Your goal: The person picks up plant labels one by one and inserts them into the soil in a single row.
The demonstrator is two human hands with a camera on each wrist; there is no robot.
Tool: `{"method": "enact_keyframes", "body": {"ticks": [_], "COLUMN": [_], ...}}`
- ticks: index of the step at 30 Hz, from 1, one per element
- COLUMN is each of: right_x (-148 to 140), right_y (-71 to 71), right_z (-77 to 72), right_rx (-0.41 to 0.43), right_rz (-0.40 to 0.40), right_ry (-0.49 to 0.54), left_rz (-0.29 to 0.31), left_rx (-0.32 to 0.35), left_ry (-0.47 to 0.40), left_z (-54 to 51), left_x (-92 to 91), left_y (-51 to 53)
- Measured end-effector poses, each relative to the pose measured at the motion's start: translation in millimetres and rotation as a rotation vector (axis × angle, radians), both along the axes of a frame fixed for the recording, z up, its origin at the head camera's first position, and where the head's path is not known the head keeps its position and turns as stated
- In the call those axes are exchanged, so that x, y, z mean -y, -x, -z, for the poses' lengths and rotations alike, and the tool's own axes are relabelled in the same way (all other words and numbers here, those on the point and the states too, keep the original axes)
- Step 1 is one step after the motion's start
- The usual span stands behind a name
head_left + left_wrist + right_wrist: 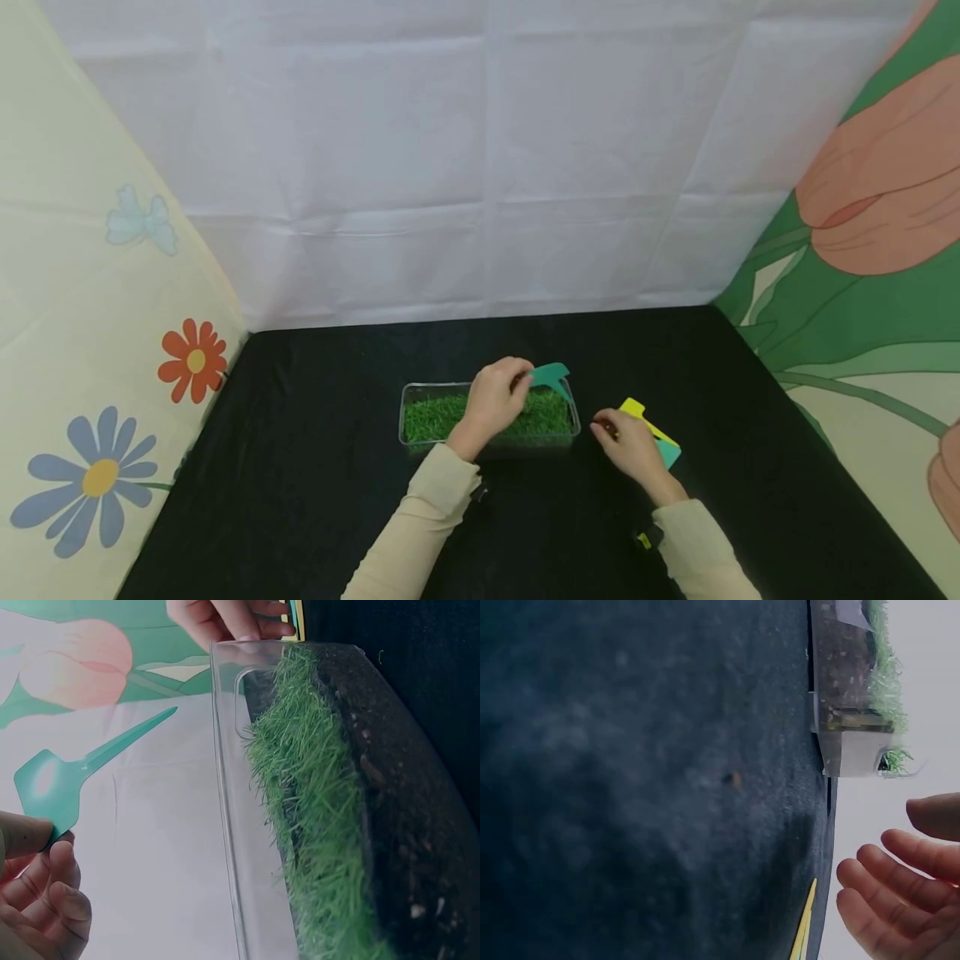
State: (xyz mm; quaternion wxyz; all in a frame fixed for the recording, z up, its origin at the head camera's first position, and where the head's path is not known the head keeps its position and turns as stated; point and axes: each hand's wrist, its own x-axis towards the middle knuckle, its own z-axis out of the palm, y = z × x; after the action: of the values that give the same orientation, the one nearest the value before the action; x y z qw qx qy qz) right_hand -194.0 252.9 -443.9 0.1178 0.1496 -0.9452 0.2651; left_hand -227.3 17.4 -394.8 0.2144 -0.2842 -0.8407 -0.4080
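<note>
Between its thumb and fingers, my left hand point(493, 400) pinches a teal plant label point(49, 787) by its broad head. The label's pointed stem hangs over the right end of a clear plastic tray point(401, 421), and in the left wrist view it is plainly apart from the grass point(307, 765). Dark soil point(409, 855) shows through the tray wall. My right hand point(632, 443) hovers just right of the tray with loosely bent fingers point(881, 889) and nothing in them. Beside it lie yellow point(633, 407) and teal point(669, 453) plant labels, partly hidden by that hand.
A black cloth point(315, 467) covers the table. White fabric point(420, 167) hangs behind it, with flower-printed panels point(862, 325) on both sides. A small brownish speck point(736, 779) lies on the cloth in the right wrist view.
</note>
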Motion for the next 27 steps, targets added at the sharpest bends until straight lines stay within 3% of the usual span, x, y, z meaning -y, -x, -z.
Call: {"method": "enact_keyframes", "body": {"ticks": [5,16,27], "right_x": [0.2,1.3,1.2], "right_y": [-0.4,-0.7,-1.2], "right_z": [2.2,0.5,-0.3], "right_rx": [0.000,-0.027,-0.035], "right_rz": [-0.005,-0.002,-0.013], "right_ry": [-0.001,-0.011,-0.010], "left_rz": [0.002,-0.051,-0.076], "left_rx": [-0.014,-0.140,-0.210], "left_ry": [0.003,0.102,0.137], "left_z": [0.0,-6.8,-9.6], "left_x": [3.7,18.6,34.5], "left_y": [1.0,0.0,-1.8]}}
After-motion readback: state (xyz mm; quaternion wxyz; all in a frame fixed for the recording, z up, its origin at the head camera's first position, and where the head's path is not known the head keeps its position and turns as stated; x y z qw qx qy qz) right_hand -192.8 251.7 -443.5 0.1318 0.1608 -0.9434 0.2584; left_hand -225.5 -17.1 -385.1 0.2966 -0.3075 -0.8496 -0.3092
